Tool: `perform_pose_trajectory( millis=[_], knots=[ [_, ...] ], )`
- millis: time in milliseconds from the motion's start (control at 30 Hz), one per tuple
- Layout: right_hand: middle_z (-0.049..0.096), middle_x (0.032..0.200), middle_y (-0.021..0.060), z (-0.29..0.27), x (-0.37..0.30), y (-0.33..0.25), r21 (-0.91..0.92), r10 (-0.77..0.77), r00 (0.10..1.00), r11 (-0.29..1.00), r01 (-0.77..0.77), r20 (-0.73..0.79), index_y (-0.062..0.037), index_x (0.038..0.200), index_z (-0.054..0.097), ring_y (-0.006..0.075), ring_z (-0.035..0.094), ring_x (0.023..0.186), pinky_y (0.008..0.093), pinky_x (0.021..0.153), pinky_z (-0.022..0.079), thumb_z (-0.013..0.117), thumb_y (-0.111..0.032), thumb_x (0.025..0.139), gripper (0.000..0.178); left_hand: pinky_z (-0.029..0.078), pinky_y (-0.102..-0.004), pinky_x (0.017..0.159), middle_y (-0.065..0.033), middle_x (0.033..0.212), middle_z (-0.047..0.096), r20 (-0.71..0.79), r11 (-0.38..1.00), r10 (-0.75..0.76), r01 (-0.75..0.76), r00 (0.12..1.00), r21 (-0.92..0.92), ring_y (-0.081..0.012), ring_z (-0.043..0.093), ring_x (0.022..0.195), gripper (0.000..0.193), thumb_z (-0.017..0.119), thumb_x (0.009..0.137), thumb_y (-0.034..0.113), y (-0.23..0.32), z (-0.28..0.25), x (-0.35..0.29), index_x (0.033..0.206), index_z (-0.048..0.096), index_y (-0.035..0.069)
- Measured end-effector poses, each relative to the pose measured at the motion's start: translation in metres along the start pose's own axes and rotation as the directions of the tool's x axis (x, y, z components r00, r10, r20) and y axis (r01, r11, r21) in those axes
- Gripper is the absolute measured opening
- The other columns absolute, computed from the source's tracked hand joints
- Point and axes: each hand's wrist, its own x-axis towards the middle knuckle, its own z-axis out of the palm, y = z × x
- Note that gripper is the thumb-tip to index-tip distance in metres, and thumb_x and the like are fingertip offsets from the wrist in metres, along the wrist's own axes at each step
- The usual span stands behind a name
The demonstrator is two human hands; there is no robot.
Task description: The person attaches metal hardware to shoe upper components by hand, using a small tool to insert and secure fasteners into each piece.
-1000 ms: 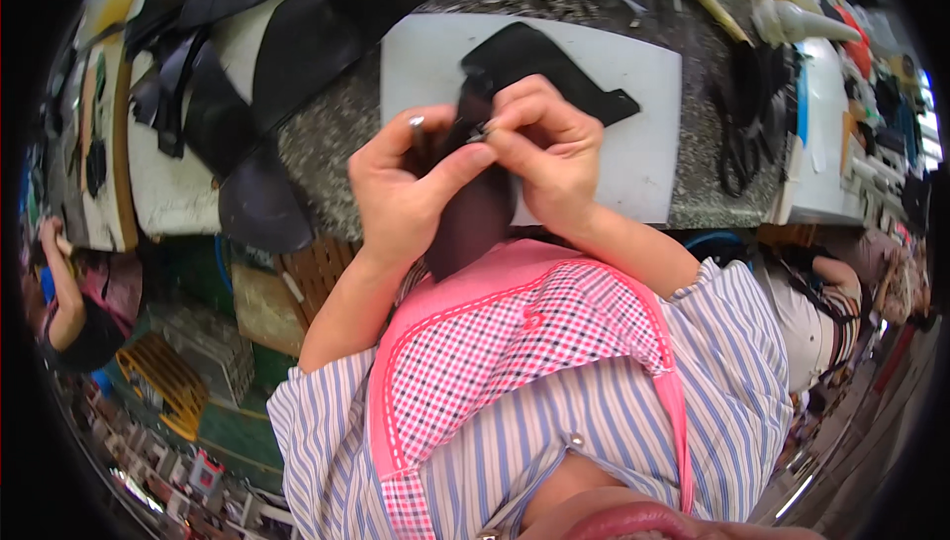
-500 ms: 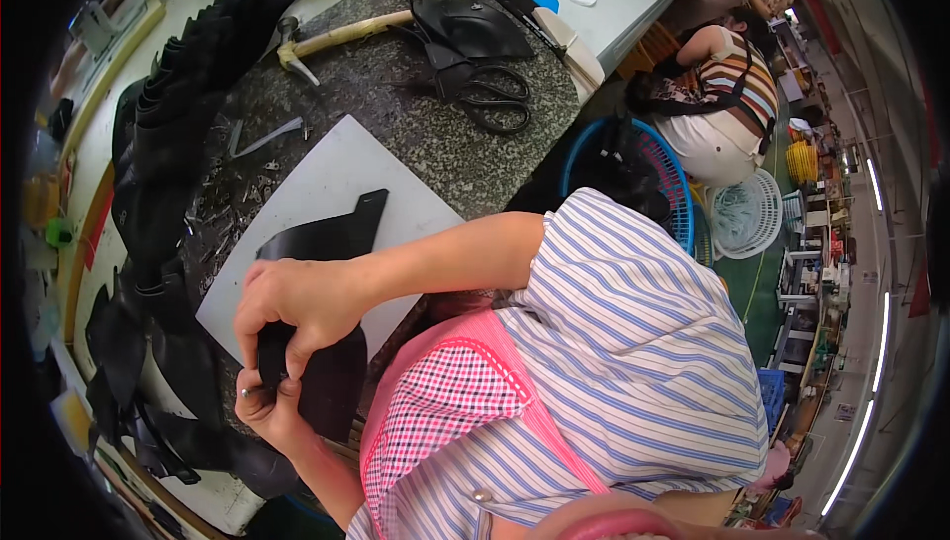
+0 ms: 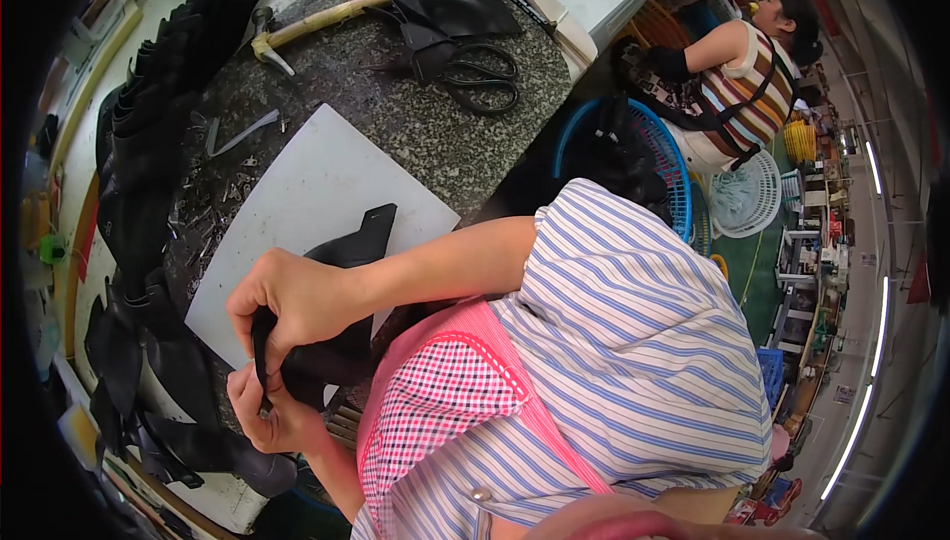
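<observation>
My right hand (image 3: 297, 300) pinches the upper part of a folded edge on a black leather-like piece (image 3: 358, 243). Just below, my left hand (image 3: 265, 413) grips the same edge between thumb and fingers. The two hands nearly touch. One narrow end of the piece, with a small slot, extends past my right wrist over a white board (image 3: 322, 169); its wider part hangs between my hands and my apron. My fingers hide whatever lies inside the fold.
On the speckled stone slab (image 3: 475, 169) lie a hammer (image 3: 327, 20), black scissors (image 3: 483, 78), more black pieces (image 3: 460, 7) and scattered small metal parts (image 3: 223, 208). Stacked black pieces (image 3: 148, 164) line the left. A blue basket (image 3: 683, 179) and a co-worker (image 3: 747, 85) are at the right.
My hands have turned the black piece, lifting its folded edge more upright, and its slotted end has swung downward. My left hand has risen slightly. The co-worker has straightened up.
</observation>
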Motion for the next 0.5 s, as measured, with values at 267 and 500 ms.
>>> perform_pose_trajectory(
  millis=[267,500],
  knots=[
    [0.062,0.062,0.0047,0.004,-0.004,-0.004,0.223,0.031,0.996,0.974,-0.05,0.089,-0.0002,0.063,0.062,0.0093,0.058,0.059,0.0206,0.056,0.043,0.071,0.001,0.049,0.017,0.045,-0.0304,0.071,-0.0127,0.089,0.055,-0.105,0.984,0.074,-0.09,0.992,-0.155,-0.0204,0.053,0.081,0.016,0.054,0.079,-0.008,-0.014,0.005,-0.011,0.089,0.046,0.001],
    [0.059,0.064,0.0055,0.003,0.007,-0.005,-0.041,-0.281,0.932,0.954,0.298,0.227,-0.0031,0.065,0.057,0.0198,0.058,0.061,0.0285,0.056,0.044,0.07,0.0,0.054,0.017,0.035,-0.0291,0.091,-0.0055,0.097,0.052,0.324,0.433,-0.36,0.465,0.875,-0.772,-0.0163,0.049,0.097,0.017,0.057,0.074,0.007,-0.019,0.0,-0.004,0.09,0.049,0.008]
  ],
)
